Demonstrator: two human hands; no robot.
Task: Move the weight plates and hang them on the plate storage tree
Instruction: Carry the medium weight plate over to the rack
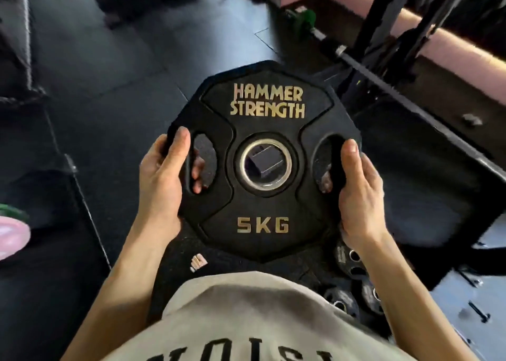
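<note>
Gripping a black weight plate [264, 158] at frame centre, the left hand [161, 179] and right hand [358, 188] curl their fingers through its two side slots, thumbs on the face. Gold lettering reads "HAMMER STRENGTH" and "5KG". Smaller plates [353, 262] lie on the black floor [115, 67] at lower right.

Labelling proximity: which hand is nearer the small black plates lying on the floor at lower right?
Right. The right hand grips the black 5 kg weight plate directly above the small black floor plates; the left hand grips the opposite edge, farther away.
</note>
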